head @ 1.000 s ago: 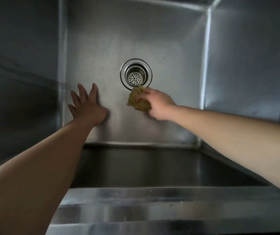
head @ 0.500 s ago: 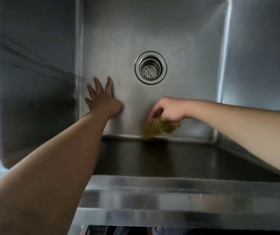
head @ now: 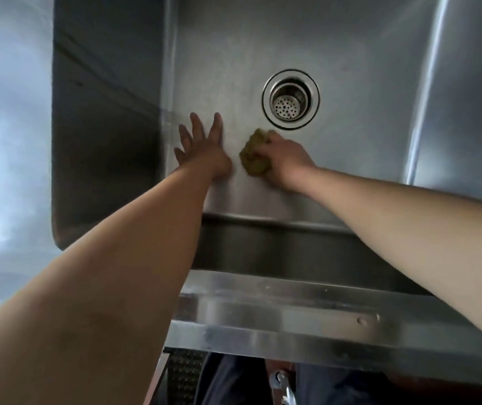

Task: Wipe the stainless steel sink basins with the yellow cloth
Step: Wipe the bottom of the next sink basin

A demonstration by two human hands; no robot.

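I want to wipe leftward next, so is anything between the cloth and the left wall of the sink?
Yes. The left hand lies flat on the sink floor right beside the cloth, which the right hand grips. It blocks that path.

Dim, cool light is glaring off the sink [head: 336,48] on the far right wall and left rim, the near wall is lying in shadow, and the wide lens is bending the edges.
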